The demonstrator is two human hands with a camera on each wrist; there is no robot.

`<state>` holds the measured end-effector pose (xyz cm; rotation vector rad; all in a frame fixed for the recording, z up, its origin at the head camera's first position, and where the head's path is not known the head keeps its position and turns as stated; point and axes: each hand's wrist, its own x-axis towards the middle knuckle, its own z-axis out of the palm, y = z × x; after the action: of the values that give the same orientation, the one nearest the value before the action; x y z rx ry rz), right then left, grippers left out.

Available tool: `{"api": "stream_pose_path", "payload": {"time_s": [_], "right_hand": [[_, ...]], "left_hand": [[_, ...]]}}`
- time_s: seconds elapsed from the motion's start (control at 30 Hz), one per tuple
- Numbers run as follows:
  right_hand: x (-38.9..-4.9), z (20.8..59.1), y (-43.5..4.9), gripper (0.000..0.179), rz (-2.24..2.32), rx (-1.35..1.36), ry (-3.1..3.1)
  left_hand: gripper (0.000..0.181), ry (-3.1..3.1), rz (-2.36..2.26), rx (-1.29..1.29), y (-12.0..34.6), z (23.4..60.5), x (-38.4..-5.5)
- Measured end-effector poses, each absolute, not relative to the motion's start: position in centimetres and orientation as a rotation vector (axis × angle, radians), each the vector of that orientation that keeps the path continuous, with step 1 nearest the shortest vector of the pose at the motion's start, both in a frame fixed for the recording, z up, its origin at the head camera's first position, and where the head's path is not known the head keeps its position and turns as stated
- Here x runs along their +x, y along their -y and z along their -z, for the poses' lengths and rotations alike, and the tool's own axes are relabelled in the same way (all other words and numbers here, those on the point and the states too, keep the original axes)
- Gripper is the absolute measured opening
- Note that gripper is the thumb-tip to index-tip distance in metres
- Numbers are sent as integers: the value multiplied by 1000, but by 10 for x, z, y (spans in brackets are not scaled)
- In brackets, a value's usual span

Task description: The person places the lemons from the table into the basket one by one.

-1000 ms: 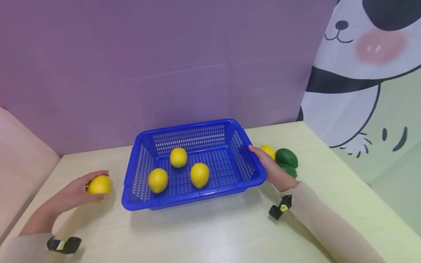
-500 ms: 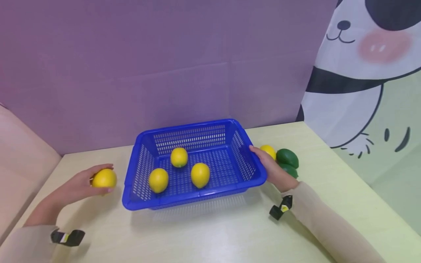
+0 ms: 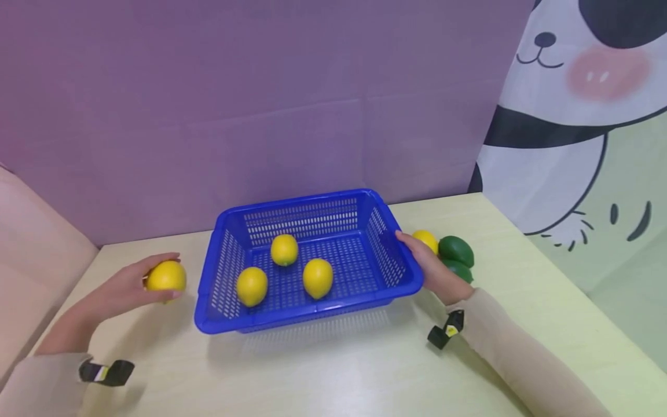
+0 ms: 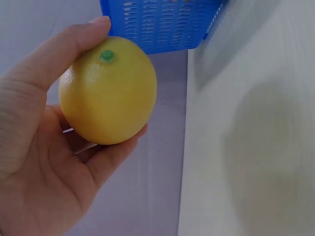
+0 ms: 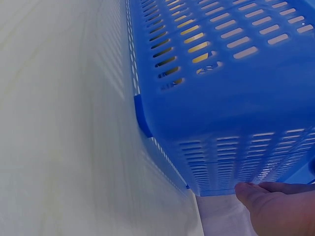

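Note:
My left hand (image 3: 127, 286) grips a yellow lemon (image 3: 167, 277) between thumb and fingers, above the table left of the blue basket (image 3: 312, 313). In the left wrist view, a green nub shows on top of this lemon (image 4: 110, 96); its shadow falls on the table, apart from it. My right hand (image 3: 432, 266) holds the basket at its right end, under the rim. Thumb and part of a finger show there in the right wrist view, against the slotted wall (image 5: 236, 157); other fingers are hidden. Inside the basket lie a lemon (image 3: 283, 250), another lemon (image 3: 252, 286) and a third lemon (image 3: 318, 278).
Beyond the right hand, a yellow lemon (image 3: 426, 240) lies beside a dark green fruit (image 3: 456, 251) and a second green fruit (image 3: 460, 271), partly hidden by the hand. Behind the pale table (image 3: 323, 370) hangs a purple cloth (image 3: 292, 116). A panda picture covers the right wall.
My left hand has risen and moved slightly to the right with the lemon, closer to the basket. The right hand, the basket and the fruit in it stay in place.

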<state>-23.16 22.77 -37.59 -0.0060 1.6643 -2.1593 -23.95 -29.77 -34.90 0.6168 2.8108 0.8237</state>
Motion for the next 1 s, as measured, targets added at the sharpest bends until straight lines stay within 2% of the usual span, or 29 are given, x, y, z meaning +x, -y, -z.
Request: {"api": "stream_pose_path", "payload": {"time_s": [1.0], "right_hand": [[-230, 370, -228, 65, 2149, 6, -1616]], "left_hand": [[73, -2852, -781, 655, 265, 290, -251]]}}
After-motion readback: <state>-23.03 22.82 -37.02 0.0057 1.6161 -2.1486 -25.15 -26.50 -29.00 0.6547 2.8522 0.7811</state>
